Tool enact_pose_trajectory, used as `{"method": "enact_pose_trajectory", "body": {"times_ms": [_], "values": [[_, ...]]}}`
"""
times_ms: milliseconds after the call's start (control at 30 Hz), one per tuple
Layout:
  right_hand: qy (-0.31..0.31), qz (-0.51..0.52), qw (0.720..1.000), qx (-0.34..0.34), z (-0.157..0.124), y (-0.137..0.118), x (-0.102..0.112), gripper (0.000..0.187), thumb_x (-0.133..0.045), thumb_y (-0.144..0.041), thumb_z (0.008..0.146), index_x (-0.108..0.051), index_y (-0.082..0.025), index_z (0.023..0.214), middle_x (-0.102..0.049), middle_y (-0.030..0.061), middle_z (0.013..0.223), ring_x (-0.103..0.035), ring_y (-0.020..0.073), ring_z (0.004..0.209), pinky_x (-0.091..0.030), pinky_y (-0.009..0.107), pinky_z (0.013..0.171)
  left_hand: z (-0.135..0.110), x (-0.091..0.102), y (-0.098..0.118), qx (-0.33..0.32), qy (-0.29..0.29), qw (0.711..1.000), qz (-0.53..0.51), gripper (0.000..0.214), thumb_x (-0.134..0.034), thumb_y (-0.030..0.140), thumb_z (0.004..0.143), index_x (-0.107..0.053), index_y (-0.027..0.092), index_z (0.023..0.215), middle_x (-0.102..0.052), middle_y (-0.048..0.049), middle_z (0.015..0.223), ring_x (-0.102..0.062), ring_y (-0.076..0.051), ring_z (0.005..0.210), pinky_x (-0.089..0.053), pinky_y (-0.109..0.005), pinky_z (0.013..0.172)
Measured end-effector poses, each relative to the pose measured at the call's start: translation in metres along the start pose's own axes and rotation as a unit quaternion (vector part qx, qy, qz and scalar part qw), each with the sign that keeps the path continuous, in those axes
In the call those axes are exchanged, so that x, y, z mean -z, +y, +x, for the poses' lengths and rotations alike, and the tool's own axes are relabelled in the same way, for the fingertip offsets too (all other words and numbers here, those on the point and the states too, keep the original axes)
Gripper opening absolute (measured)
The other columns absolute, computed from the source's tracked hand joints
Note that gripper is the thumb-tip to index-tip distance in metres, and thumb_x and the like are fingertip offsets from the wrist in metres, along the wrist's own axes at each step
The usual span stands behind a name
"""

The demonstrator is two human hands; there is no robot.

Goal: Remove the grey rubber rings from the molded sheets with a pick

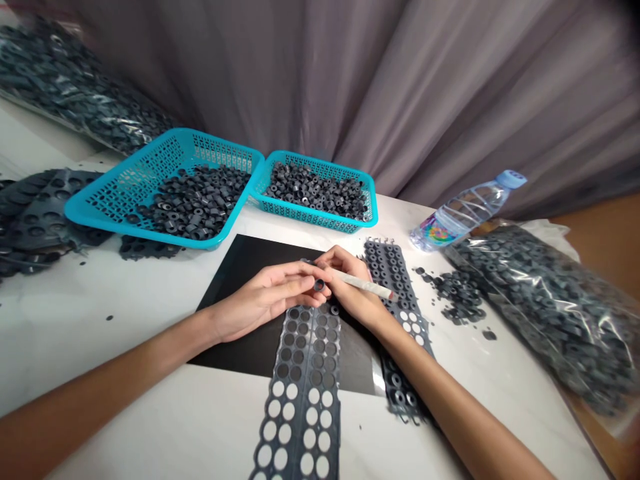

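Your left hand (pixel 274 290) grips a small dark ring (pixel 319 286); your right hand (pixel 351 283) closes around a pale stick (pixel 373 288). Both are above the perforated strip (pixel 309 383), which overlies the black mat (pixel 227 343) on the tabletop (pixel 145 417).

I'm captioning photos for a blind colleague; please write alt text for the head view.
A left hand holds a small dark ring and a right hand a pale stick, close together over a dark perforated strip on a black sheet. Behind, two turquoise baskets hold small dark parts; to the right are a plastic bottle and a full clear bag.
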State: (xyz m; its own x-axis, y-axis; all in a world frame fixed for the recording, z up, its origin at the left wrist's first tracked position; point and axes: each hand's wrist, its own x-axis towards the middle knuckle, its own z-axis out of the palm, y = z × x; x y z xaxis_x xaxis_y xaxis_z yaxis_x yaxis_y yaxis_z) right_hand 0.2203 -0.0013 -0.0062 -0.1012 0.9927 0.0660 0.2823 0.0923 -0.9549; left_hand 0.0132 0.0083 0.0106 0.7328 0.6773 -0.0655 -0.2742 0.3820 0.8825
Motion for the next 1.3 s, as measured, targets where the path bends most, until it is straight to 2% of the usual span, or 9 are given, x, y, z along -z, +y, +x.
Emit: {"method": "enact_pose_trajectory", "body": {"times_ms": [333, 500, 667, 767, 833, 1000, 1100, 1167, 1300], "values": [[0.017, -0.045, 0.999, -0.004, -0.001, -0.009, -0.001, 0.020, -0.058, -0.039, 0.099, -0.063, -0.021, 0.092, -0.067, 0.0001, 0.083, -0.061, 0.0129, 0.065, -0.048, 0.023, 0.059, 0.001, 0.003, -0.003, 0.007, 0.014, 0.998, 0.053, 0.025, -0.063, 0.031, 0.105, -0.077, 0.018, 0.121, -0.073, -0.0119, 0.114, -0.072, -0.021, 0.103, -0.055, -0.035, 0.103], [-0.005, -0.053, 0.999, -0.004, 0.000, -0.004, -0.002, 0.032, -0.052, -0.049, 0.105, -0.065, -0.021, 0.095, -0.064, -0.0018, 0.075, -0.059, 0.0115, 0.051, -0.047, 0.025, 0.054, 0.000, 0.007, 0.040, -0.117, 0.099, 0.972, 0.176, 0.029, -0.065, 0.039, 0.103, -0.077, 0.018, 0.119, -0.075, -0.0112, 0.112, -0.073, -0.025, 0.106, -0.058, -0.040, 0.101], [0.033, -0.057, 0.997, 0.027, 0.000, 0.000, -0.004, 0.039, -0.051, -0.055, 0.105, -0.066, -0.021, 0.091, -0.065, -0.0009, 0.076, -0.060, 0.0121, 0.049, -0.048, 0.026, 0.055, -0.014, 0.050, 0.097, -0.299, 0.317, 0.823, 0.364, 0.024, -0.066, 0.038, 0.102, -0.070, 0.015, 0.107, -0.073, -0.0058, 0.109, -0.074, -0.021, 0.099, -0.057, -0.044, 0.104], [0.085, -0.063, 0.993, 0.054, 0.003, -0.010, 0.002, 0.041, -0.050, -0.057, 0.105, -0.065, -0.021, 0.094, -0.066, 0.0005, 0.077, -0.061, 0.0137, 0.051, -0.049, 0.029, 0.058, -0.028, 0.093, 0.111, -0.231, 0.377, 0.719, 0.537, 0.028, -0.063, 0.042, 0.102, -0.068, 0.016, 0.109, -0.075, -0.0047, 0.103, -0.075, -0.022, 0.094, -0.059, -0.046, 0.098], [0.114, -0.093, 0.987, 0.071, 0.006, -0.023, 0.012, 0.043, -0.047, -0.058, 0.106, -0.066, -0.021, 0.094, -0.067, 0.0022, 0.078, -0.064, 0.0164, 0.058, -0.052, 0.032, 0.064, -0.037, 0.115, 0.114, -0.193, 0.373, 0.612, 0.670, 0.027, -0.065, 0.044, 0.098, -0.072, 0.018, 0.104, -0.075, -0.0036, 0.109, -0.073, -0.024, 0.096, -0.057, -0.047, 0.099], [0.123, -0.309, 0.925, 0.183, -0.014, -0.042, 0.035, 0.048, -0.031, -0.045, 0.112, -0.073, -0.022, 0.101, -0.067, 0.0121, 0.110, -0.059, 0.0308, 0.113, -0.048, 0.055, 0.105, -0.044, 0.120, 0.115, -0.292, 0.389, 0.533, 0.692, 0.026, -0.059, 0.039, 0.102, -0.071, 0.017, 0.109, -0.067, -0.0064, 0.139, -0.050, -0.032, 0.144, -0.034, -0.053, 0.125], [0.084, -0.392, 0.890, 0.215, -0.046, -0.035, 0.033, 0.033, -0.041, -0.038, 0.111, -0.070, -0.023, 0.113, -0.057, 0.0160, 0.137, -0.047, 0.0351, 0.134, -0.048, 0.060, 0.111, -0.039, 0.100, 0.111, -0.350, 0.372, 0.520, 0.685, 0.035, -0.055, 0.041, 0.104, -0.069, 0.017, 0.126, -0.056, -0.0072, 0.155, -0.040, -0.035, 0.152, -0.027, -0.059, 0.127], [0.037, -0.411, 0.884, 0.221, -0.067, -0.026, 0.027, 0.031, -0.043, -0.030, 0.110, -0.062, -0.026, 0.133, -0.052, 0.0159, 0.147, -0.047, 0.0341, 0.138, -0.053, 0.059, 0.109, -0.034, 0.083, 0.103, -0.355, 0.344, 0.543, 0.679, 0.048, -0.052, 0.034, 0.106, -0.052, 0.021, 0.152, -0.042, -0.0041, 0.167, -0.030, -0.036, 0.157, -0.024, -0.059, 0.128], [0.010, -0.427, 0.880, 0.209, -0.088, -0.012, 0.013, 0.045, -0.042, -0.025, 0.110, -0.044, -0.029, 0.154, -0.053, 0.0146, 0.149, -0.056, 0.0327, 0.132, -0.056, 0.057, 0.107, -0.030, 0.044, 0.073, -0.351, 0.261, 0.585, 0.683, 0.057, -0.047, 0.022, 0.104, -0.041, 0.023, 0.161, -0.045, -0.0079, 0.165, -0.049, -0.032, 0.144, -0.035, -0.051, 0.122]]}}
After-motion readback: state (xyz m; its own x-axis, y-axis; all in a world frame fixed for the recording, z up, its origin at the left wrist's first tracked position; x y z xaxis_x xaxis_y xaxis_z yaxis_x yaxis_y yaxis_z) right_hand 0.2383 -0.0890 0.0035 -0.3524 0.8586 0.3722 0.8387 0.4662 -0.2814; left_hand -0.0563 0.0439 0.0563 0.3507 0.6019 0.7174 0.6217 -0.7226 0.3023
